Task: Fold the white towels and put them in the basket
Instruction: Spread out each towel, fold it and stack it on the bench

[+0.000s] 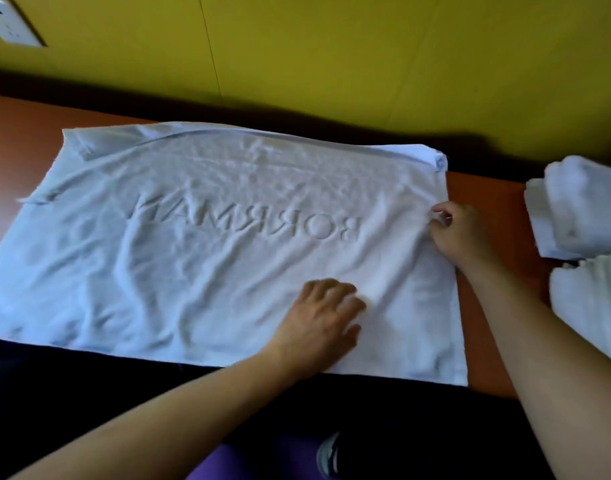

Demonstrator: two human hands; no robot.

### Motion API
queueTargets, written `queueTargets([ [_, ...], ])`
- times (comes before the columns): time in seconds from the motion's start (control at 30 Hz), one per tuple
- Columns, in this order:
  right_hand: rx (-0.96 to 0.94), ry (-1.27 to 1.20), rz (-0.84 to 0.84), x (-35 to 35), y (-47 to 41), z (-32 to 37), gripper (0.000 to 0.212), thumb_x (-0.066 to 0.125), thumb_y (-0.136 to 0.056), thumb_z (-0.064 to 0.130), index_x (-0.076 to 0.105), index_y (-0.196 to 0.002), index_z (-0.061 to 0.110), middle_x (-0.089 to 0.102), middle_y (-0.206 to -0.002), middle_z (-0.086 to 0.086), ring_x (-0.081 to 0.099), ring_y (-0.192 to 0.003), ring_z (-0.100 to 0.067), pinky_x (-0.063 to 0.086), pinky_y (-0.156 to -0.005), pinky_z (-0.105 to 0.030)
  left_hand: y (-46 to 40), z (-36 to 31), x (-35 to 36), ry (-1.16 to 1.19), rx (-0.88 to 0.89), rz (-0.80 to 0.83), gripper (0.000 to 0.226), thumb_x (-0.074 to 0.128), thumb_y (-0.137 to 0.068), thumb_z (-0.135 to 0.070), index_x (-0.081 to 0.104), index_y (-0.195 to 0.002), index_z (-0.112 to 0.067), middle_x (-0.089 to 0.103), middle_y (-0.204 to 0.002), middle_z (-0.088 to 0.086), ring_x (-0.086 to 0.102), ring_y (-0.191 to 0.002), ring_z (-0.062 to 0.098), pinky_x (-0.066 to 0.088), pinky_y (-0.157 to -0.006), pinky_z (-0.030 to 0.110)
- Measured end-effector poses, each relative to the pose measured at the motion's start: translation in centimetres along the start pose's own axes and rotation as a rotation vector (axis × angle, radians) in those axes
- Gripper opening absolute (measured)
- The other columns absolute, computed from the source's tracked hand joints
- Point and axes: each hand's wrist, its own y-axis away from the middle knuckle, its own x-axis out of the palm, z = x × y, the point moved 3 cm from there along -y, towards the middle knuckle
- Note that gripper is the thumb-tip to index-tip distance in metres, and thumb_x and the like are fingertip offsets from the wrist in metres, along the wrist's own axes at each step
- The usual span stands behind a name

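A large white towel point(200, 258) with embossed lettering lies spread over the brown table point(487, 199), wrinkled, its near edge hanging over the table's front. My left hand point(323, 318) rests flat on the towel near its front right part, fingers straight. My right hand point(454, 233) pinches the cloth near the towel's right edge. Folded white towels point(574, 216) lie on the table at the right, with another white bundle point(595, 306) in front of them. No basket is in view.
A yellow wall point(331, 57) runs behind the table, with a white socket point(9, 24) at the upper left. My dark-clothed lap and a purple object point(248, 459) are below the table's front edge.
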Motion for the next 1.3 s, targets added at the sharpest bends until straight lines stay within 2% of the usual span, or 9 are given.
queueTargets([
  [0.2,0.197,-0.061,0.031,-1.3,1.9,-1.5,0.03,0.061,-0.09,0.023,0.065,-0.119,0.015,0.062,-0.122,-0.015,0.059,-0.111,-0.034,0.045,-0.085,-0.032,0.0,-7.1,4.6,-0.171,0.193,0.248,0.057,0.057,-0.08,-0.055,0.058,-0.127,-0.023,0.056,-0.134,0.007,0.049,-0.121,0.036,0.035,-0.107,0.051],
  [0.33,0.391,-0.221,0.054,-1.3,1.7,-2.1,0.037,0.064,-0.081,0.033,0.066,-0.107,0.008,0.072,-0.095,-0.006,0.068,-0.085,-0.025,0.048,-0.071,-0.029,-1.0,-8.8,5.8,-0.209,0.17,0.155,0.025,0.057,-0.081,-0.025,0.061,-0.106,-0.019,0.059,-0.098,0.006,0.053,-0.079,0.029,0.039,-0.075,0.042],
  [0.47,0.455,-0.36,0.085,-0.9,0.5,-1.5,0.037,0.071,-0.086,0.039,0.061,-0.084,0.003,0.059,-0.068,-0.005,0.056,-0.057,-0.018,0.042,-0.056,-0.028,-1.0,-8.4,5.0,-0.084,0.058,0.123,0.017,0.051,-0.082,-0.018,0.057,-0.098,-0.02,0.059,-0.087,0.0,0.055,-0.065,0.023,0.042,-0.055,0.034],
  [0.53,0.504,-0.429,0.11,-0.7,-0.7,-1.0,0.043,0.073,-0.083,0.047,0.062,-0.085,0.006,0.061,-0.077,-0.007,0.061,-0.067,-0.025,0.045,-0.063,-0.03,-1.3,-8.0,3.3,0.078,-0.082,0.091,0.015,0.046,-0.084,-0.022,0.053,-0.096,-0.017,0.056,-0.081,-0.001,0.057,-0.062,0.025,0.041,-0.05,0.034],
  [0.63,0.612,-0.577,0.146,-0.5,-2.4,-0.4,0.047,0.075,-0.081,0.045,0.068,-0.109,0.008,0.069,-0.103,-0.01,0.067,-0.086,-0.028,0.05,-0.072,-0.034,-0.6,-6.6,0.4,0.303,-0.288,0.084,0.017,0.043,-0.091,-0.033,0.043,-0.099,-0.018,0.058,-0.088,0.0,0.055,-0.074,0.029,0.045,-0.065,0.039],
  [0.77,0.669,-0.812,0.231,0.8,-3.0,1.6,0.036,0.072,-0.087,0.031,0.068,-0.119,0.013,0.072,-0.107,-0.006,0.068,-0.076,-0.019,0.054,-0.066,-0.03,1.5,-3.6,-3.1,0.43,-0.392,-0.07,0.018,0.042,-0.084,-0.041,0.027,-0.078,-0.032,0.047,-0.054,-0.01,0.038,-0.057,0.019,0.028,-0.056,0.032],
  [0.97,0.488,-0.96,0.114,1.2,-3.7,10.7,0.006,0.065,-0.088,0.013,0.067,-0.092,0.017,0.069,-0.088,-0.004,0.067,-0.076,-0.02,0.051,-0.064,-0.031,4.7,1.1,-6.4,0.385,-0.477,-0.16,0.016,0.048,-0.076,-0.036,0.042,-0.072,-0.021,0.052,-0.063,-0.007,0.048,-0.058,0.008,0.043,-0.058,0.031],
  [1.13,0.295,-0.909,0.183,5.1,-3.2,21.8,0.002,0.061,-0.092,0.014,0.062,-0.09,0.013,0.055,-0.079,-0.007,0.057,-0.074,-0.022,0.047,-0.06,-0.026,9.4,6.1,-9.3,0.377,-0.51,-0.194,0.015,0.051,-0.077,-0.027,0.043,-0.072,-0.015,0.046,-0.067,-0.003,0.049,-0.06,0.008,0.047,-0.059,0.037],
  [1.3,0.168,-0.899,0.272,11.4,-1.4,29.7,0.014,0.055,-0.092,0.009,0.065,-0.087,0.019,0.061,-0.078,-0.004,0.06,-0.069,-0.017,0.049,-0.052,-0.022,14.1,11.7,-12.3,0.268,-0.57,-0.258,0.021,0.052,-0.085,-0.034,0.034,-0.075,-0.032,0.043,-0.07,-0.013,0.044,-0.066,0.004,0.043,-0.061,0.031],
])
